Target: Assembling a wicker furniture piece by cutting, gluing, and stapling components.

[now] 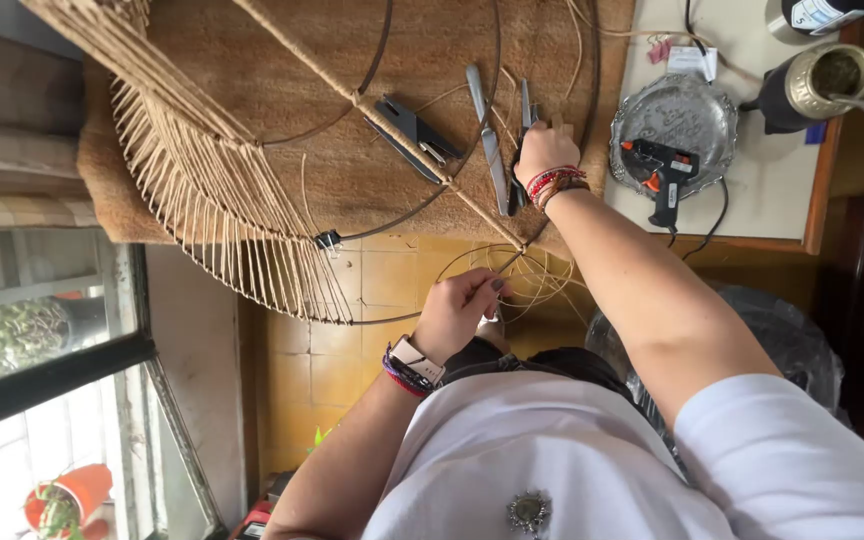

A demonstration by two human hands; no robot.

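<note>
Silver tray [697,108] holding a glue gun [660,165] (orange trigger); right of the tray, a brass-rimmed cup [820,85].

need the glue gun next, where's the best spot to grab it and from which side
Take the glue gun by its black handle, the long part pointing down in the picture, off the silver tray. Come from the table's near edge: the orange trigger and nozzle lie farther in, and the cord trails from the handle's end.
</note>
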